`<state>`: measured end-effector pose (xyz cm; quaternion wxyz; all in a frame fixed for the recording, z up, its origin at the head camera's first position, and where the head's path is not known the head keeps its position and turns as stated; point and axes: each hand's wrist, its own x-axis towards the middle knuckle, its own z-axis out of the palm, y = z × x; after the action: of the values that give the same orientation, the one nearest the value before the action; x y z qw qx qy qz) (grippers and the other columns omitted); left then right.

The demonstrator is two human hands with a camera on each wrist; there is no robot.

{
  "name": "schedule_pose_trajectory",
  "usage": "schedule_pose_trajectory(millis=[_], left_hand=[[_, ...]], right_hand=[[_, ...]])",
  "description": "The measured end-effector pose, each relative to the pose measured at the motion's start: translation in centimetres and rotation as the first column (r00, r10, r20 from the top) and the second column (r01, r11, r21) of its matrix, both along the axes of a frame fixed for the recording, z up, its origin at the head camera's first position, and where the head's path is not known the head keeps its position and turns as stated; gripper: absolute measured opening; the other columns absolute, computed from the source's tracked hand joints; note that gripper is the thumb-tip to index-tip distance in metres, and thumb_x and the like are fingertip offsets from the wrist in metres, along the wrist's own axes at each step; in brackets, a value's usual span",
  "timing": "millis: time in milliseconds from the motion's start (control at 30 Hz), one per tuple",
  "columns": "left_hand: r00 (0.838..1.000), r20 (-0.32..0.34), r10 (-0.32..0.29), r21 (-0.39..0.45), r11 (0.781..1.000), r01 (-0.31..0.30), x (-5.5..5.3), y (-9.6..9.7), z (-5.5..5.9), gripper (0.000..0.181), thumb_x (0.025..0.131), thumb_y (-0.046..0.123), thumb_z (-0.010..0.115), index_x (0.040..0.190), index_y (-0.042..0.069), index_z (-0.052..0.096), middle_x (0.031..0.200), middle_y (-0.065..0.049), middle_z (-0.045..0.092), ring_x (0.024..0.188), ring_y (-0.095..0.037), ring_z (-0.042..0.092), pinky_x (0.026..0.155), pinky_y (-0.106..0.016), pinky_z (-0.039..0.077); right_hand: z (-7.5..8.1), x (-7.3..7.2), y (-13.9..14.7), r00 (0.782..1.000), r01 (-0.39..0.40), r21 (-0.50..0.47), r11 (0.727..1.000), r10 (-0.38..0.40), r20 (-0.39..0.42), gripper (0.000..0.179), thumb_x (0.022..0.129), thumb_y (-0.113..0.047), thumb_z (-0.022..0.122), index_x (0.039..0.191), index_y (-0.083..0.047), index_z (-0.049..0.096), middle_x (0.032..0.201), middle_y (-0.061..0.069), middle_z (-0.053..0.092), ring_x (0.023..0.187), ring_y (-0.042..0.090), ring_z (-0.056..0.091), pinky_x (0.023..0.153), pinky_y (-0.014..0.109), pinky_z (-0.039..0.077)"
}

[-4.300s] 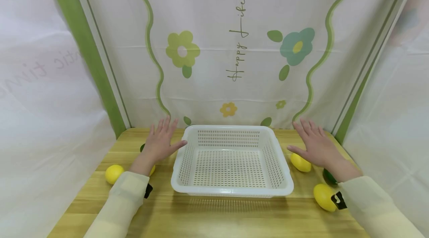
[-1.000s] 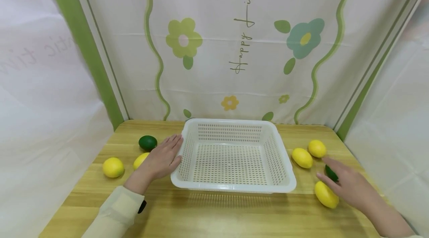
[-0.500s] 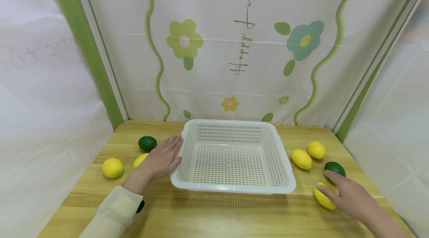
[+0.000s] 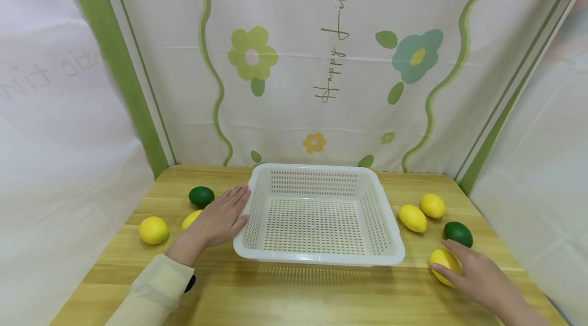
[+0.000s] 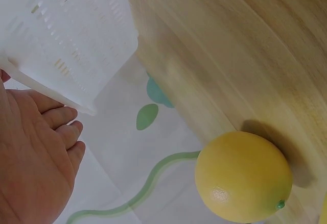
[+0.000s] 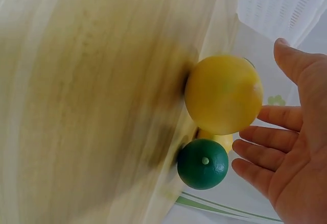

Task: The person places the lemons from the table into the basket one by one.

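Observation:
A white plastic basket [image 4: 317, 257] with slotted walls stands mid-table in the head view. My left hand [image 4: 222, 219] rests against its left rim, fingers straight; the left wrist view shows the fingertips at the rim. Over a lemon [image 4: 442, 265] at the right, my right hand [image 4: 480, 275] hovers with thumb and fingers spread. In the right wrist view that lemon [image 6: 223, 95] lies beside the hand [image 6: 301, 142], with a gap to the thumb. Just behind it is a dark green lime [image 4: 458, 233].
Two more lemons, one nearer the basket [image 4: 412, 218] and one farther back [image 4: 433, 205], lie on the right. On the left are a lemon [image 4: 153, 230], a lime [image 4: 201, 197] and another lemon [image 4: 190, 219] partly hidden by my left hand. A printed curtain [image 4: 317, 60] backs the table.
My left hand has come down to the basket's rim. My right hand has lowered toward the near right lemon and, over the last second, shifted slightly nearer, uncovering the lime. The fruit stays put.

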<state>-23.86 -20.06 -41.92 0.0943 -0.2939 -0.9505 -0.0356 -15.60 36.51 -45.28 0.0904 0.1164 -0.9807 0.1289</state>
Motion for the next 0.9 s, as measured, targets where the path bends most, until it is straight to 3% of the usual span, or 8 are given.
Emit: schedule_pose_trajectory(millis=[233,433,900], left_hand=[[1.0,0.013,0.006,0.0,1.0,-0.006,0.07,0.07,0.04,0.064,0.101,0.034,0.044,0.148,-0.007,0.03,0.154,-0.02,0.029,0.143,-0.034,0.023,0.115,-0.048,0.02],[1.0,0.019,0.009,-0.003,1.0,-0.009,0.17,0.12,0.1,0.064,0.101,0.034,0.044,0.148,-0.007,0.03,0.154,-0.02,0.029,0.143,-0.034,0.023,0.115,-0.048,0.02],[1.0,0.009,0.003,-0.012,1.0,-0.003,0.24,0.11,0.27,0.064,0.101,0.034,0.043,0.148,-0.008,0.03,0.154,-0.021,0.029,0.143,-0.035,0.024,0.115,-0.047,0.02]], right_hand=[[-0.67,0.0,-0.09,0.997,0.049,-0.013,0.999,-0.048,0.056,0.084,0.081,-0.054,0.072,0.127,0.013,0.052,0.119,0.037,0.056,0.104,0.056,0.054,0.08,0.065,0.046],[-1.02,0.06,-0.18,0.997,0.059,-0.008,0.998,-0.059,0.05,0.089,0.079,-0.057,0.073,0.127,0.015,0.052,0.115,0.04,0.056,0.1,0.056,0.056,0.078,0.065,0.047],[-1.09,-0.33,-0.21,0.993,0.068,0.016,0.998,-0.069,0.096,0.093,0.076,-0.051,0.078,0.128,0.019,0.046,0.111,0.043,0.055,0.098,0.056,0.056,0.077,0.063,0.047]])
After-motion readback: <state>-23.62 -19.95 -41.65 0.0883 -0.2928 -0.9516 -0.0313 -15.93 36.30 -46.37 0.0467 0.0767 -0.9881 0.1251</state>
